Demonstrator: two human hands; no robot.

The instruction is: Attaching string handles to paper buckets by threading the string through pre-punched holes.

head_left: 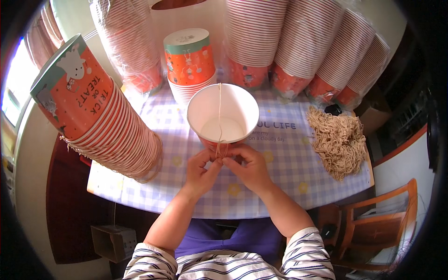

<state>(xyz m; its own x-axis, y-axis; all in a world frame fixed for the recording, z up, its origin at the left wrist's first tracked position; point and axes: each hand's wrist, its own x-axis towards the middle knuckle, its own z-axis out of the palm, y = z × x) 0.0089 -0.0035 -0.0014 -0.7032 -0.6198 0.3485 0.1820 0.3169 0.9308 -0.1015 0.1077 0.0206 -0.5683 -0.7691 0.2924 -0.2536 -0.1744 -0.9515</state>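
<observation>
Head view shows the left hand (201, 171) and right hand (250, 167), equally near, pinching a thin beige string (220, 112) that runs straight away from them across the open mouth of an orange, white-lined paper bucket (234, 119) just beyond.

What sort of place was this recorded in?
Probably a room in a home, though the picture doesn't settle it: there is a checked tablecloth with yellow flowers, a wooden chair at the lower right and a curtain at the upper left.
</observation>
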